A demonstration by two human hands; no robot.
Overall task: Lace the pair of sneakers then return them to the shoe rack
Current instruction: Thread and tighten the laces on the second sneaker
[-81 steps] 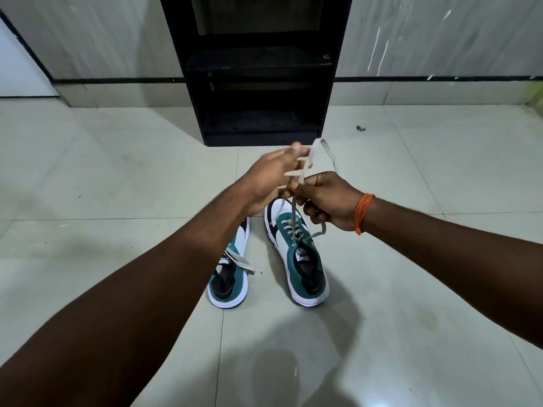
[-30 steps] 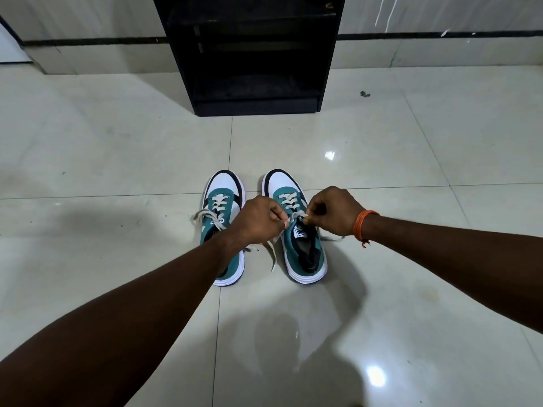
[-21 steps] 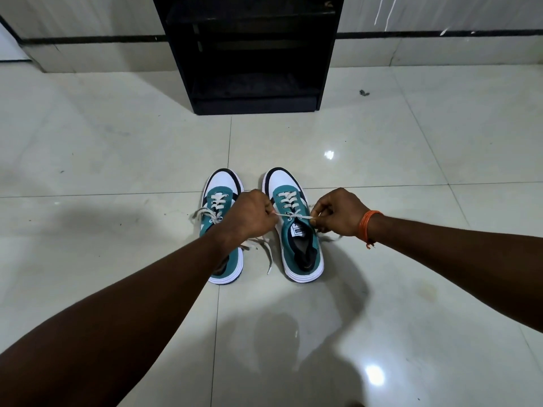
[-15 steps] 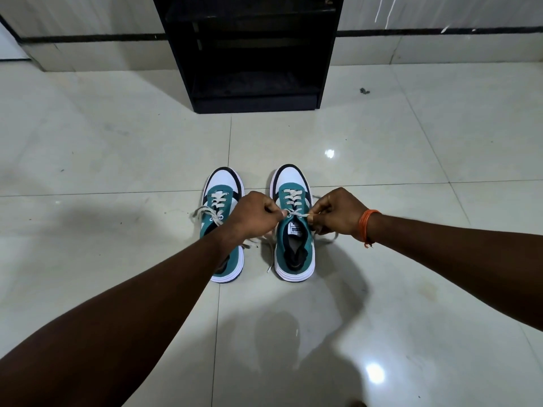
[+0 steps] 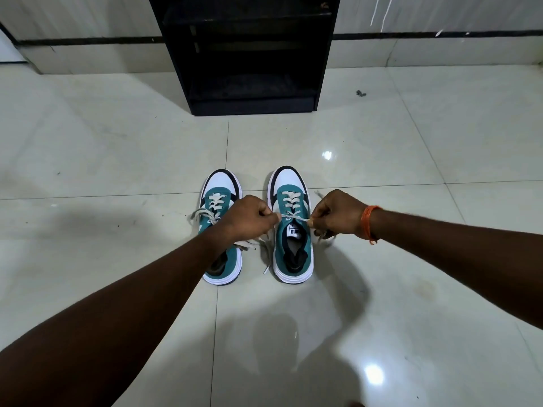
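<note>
Two teal and white sneakers stand side by side on the tiled floor, toes pointing away from me. Over the right sneaker (image 5: pixel 293 254) a cream lace (image 5: pixel 292 219) is stretched taut between my hands. My left hand (image 5: pixel 249 220) grips one lace end on the left side, and my right hand (image 5: pixel 338 214), with an orange wristband, grips the other on the right. The left sneaker (image 5: pixel 219 198) is partly hidden under my left forearm; its lace ends trail loose on the floor to its left.
A black shoe rack (image 5: pixel 249 54) with dark open shelves stands against the wall straight ahead, about two tiles beyond the sneakers. A small dark bit of debris (image 5: pixel 360 93) lies on the floor to the rack's right. Glossy pale tiles surround the shoes.
My hands came down from holding the lace up high to the right sneaker's tongue. They then pulled apart sideways, drawing the lace tight, and the right sneaker turned straighter.
</note>
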